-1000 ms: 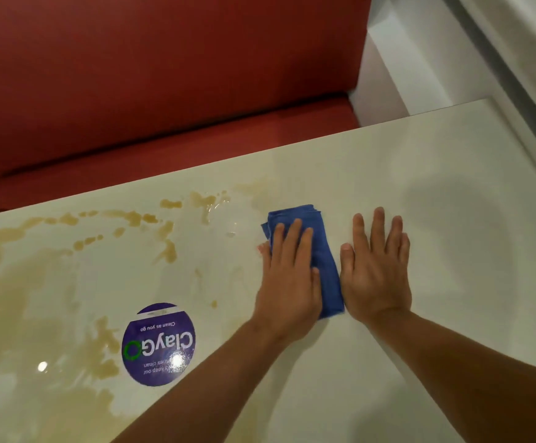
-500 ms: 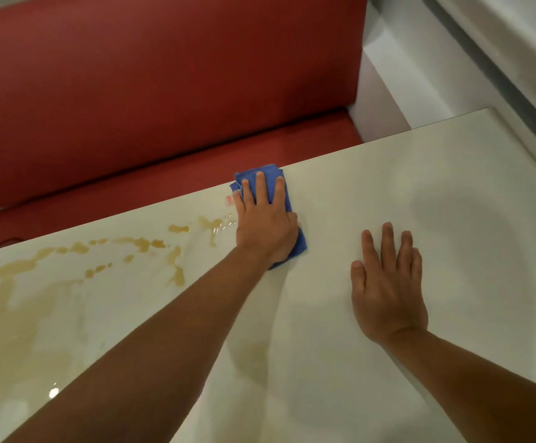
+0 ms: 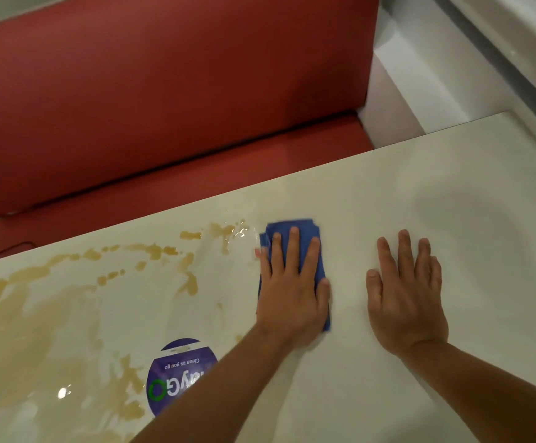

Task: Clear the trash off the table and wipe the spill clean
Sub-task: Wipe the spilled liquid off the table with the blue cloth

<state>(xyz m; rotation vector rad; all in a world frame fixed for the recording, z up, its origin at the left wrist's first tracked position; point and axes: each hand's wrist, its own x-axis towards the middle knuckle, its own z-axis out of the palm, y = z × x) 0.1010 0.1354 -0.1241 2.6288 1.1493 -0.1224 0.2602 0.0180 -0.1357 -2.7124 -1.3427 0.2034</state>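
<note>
A folded blue cloth lies on the cream table, just right of the spill. My left hand presses flat on the cloth with straight fingers and covers most of it. A brownish spill spreads in puddles and streaks over the left half of the table, with drops reaching up to the cloth's left edge. My right hand rests flat on the dry table to the right of the cloth, fingers straight, holding nothing.
A round purple sticker reading "Clean as you go" sits on the table near my left forearm. A red bench runs along the table's far edge. A white wall ledge stands at the far right.
My left hand has pulled the cloth back from the far table edge toward me, beside my right hand. The right hand has stayed flat in place.
</note>
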